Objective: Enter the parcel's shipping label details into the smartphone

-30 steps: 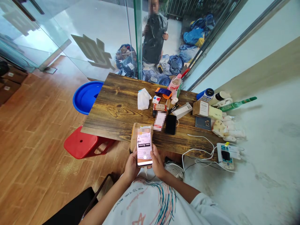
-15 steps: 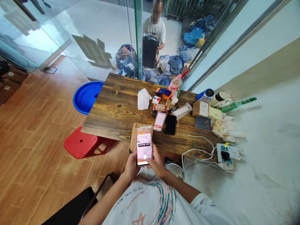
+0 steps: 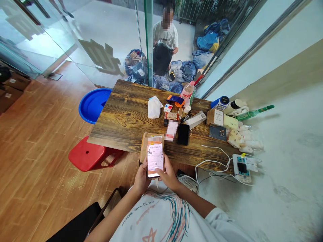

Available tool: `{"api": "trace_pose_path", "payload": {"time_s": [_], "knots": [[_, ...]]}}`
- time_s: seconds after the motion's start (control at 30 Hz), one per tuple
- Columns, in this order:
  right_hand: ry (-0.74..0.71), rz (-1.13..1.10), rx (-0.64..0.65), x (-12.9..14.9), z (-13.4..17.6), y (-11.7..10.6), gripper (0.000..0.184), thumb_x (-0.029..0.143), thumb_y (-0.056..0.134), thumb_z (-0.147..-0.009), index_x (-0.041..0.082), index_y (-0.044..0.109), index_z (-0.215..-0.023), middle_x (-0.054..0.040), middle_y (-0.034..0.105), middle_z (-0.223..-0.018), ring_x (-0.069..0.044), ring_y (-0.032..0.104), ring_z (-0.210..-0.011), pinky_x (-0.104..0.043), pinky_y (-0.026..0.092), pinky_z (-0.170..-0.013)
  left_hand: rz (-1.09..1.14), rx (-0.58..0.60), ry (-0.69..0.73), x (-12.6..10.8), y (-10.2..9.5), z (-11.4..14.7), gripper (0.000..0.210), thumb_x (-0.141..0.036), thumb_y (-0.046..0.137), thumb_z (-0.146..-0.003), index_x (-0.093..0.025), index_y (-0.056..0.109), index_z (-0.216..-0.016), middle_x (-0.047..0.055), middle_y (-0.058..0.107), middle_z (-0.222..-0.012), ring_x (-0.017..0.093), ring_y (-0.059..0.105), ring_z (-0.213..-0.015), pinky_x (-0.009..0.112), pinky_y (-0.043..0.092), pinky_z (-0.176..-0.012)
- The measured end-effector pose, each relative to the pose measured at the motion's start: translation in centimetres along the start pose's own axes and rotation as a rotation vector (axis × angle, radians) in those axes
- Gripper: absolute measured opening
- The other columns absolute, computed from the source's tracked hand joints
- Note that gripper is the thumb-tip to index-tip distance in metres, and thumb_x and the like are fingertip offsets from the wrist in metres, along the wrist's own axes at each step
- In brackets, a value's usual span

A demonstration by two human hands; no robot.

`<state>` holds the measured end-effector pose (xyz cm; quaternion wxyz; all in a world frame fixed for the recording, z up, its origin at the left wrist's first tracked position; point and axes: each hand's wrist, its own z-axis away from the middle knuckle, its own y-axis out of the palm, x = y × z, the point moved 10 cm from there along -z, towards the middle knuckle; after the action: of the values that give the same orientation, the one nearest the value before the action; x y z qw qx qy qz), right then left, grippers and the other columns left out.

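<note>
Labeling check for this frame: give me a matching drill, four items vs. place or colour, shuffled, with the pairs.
Items:
1. lit phone
2. dark phone
3. stool
4. basin

Descriptions:
A. blue, at the table's far left corner
B. held in both hands
C. red, beside the table's near left edge
D. flat on the table, screen off

Pairs: 1-B, 2-D, 3-C, 4-A

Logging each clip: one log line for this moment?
left hand: holds phone | right hand: holds phone | parcel: on table, under phone

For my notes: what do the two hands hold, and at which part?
Both hands hold a lit phone: left hand at its lower left edge, right hand at its lower right edge.
</note>
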<state>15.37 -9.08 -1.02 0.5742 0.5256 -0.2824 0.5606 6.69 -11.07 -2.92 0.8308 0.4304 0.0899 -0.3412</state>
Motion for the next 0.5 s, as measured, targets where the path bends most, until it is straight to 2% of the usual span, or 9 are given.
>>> {"api": "trace_pose_path", "payload": {"time_s": [0.1, 0.3, 0.5], "knots": [[-0.038, 0.000, -0.004, 0.71, 0.01, -0.03, 0.063, 0.024, 0.059, -0.079, 0.025, 0.038, -0.139, -0.0078, 0.057, -0.134, -0.024, 0.056, -0.120, -0.042, 0.045, -0.103, -0.009, -0.003, 0.006, -0.02, -0.06, 0.08, 0.049, -0.033, 0.056, -0.080, -0.019, 0.056, -0.127, 0.006, 0.071, -0.103, 0.023, 0.066, -0.093, 0.032, 0.054, -0.076], [-0.016, -0.065, -0.017, 0.88, -0.13, -0.21, 0.060, 0.029, 0.047, -0.082, 0.023, 0.039, -0.141, -0.0054, 0.059, -0.133, -0.024, 0.054, -0.123, -0.041, 0.045, -0.102, -0.034, 0.032, -0.018, 0.19, 0.27, 0.27, 0.050, -0.035, 0.055, -0.083, -0.023, 0.052, -0.131, 0.007, 0.069, -0.110, 0.025, 0.066, -0.094, 0.035, 0.056, -0.074], [0.033, -0.107, 0.058, 0.52, 0.00, -0.44, 0.066, 0.022, 0.049, -0.075, 0.024, 0.041, -0.140, -0.0034, 0.058, -0.134, -0.024, 0.056, -0.119, -0.040, 0.048, -0.098, -0.028, 0.059, -0.038, 0.38, 0.54, 0.30, 0.038, -0.036, 0.054, -0.083, -0.019, 0.060, -0.116, 0.007, 0.072, -0.096, 0.026, 0.067, -0.091, 0.037, 0.058, -0.071]]}}
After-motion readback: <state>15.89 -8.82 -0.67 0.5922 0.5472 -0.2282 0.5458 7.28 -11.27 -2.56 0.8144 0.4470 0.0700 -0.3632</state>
